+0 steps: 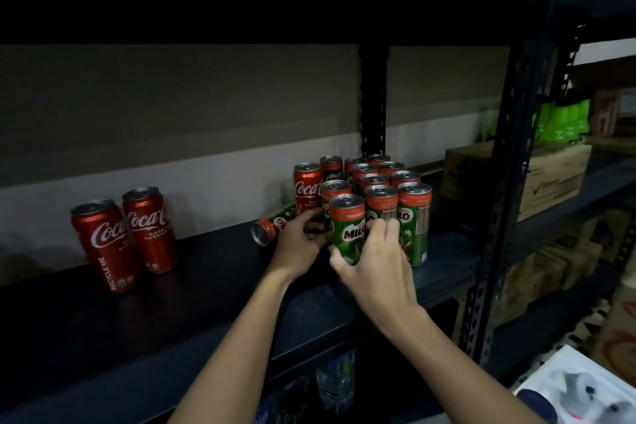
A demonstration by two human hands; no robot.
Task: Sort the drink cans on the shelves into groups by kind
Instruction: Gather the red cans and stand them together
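- Two red Coca-Cola cans (124,237) stand left on the dark metal shelf (206,286).
- Right hand (375,268) grips the front green Milo can (347,227), upright in the cluster.
- Left hand (299,244), fingers curled, seemingly touches the toppled Milo can (270,227).

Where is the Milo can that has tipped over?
The tipped Milo can lies on the shelf, just left of the left hand, beside the upright Milo group.

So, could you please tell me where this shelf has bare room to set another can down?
Bare shelf lies between the two Coca-Cola cans and the fallen Milo can, and left of that pair. The Milo cluster is crowded, both hands there.
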